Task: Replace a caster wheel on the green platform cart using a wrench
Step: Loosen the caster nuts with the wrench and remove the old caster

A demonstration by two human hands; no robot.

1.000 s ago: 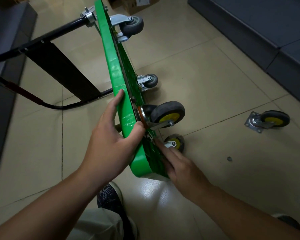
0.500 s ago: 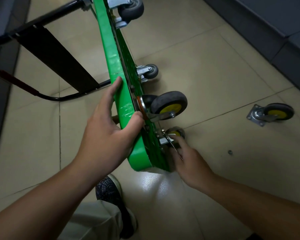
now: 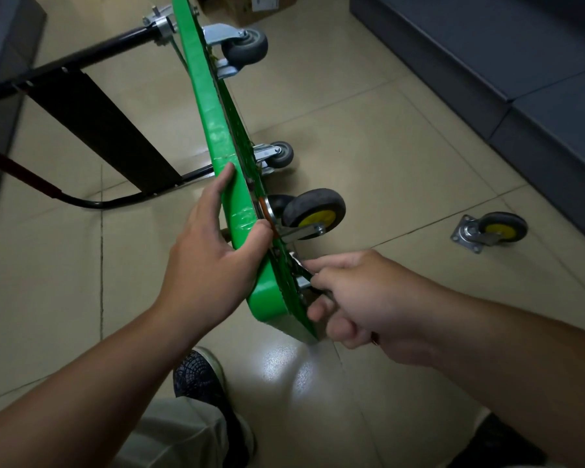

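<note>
Right hand (image 3: pixel 368 298) now grips wrench (image 3: pixel 299 266)

Loose caster (image 3: pixel 493 231) on floor (image 3: pixel 402 157), right of cart (image 3: pixel 217 130).

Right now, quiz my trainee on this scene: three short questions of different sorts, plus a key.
1. Which hand grips the cart's edge? A left, B right, C neither.
2. True or false: the cart stands upright on its wheels.
3. Fill in: the loose caster lies on the ____.
Key: 1 A, the left hand; 2 false, it is tipped on its side; 3 floor.
</note>
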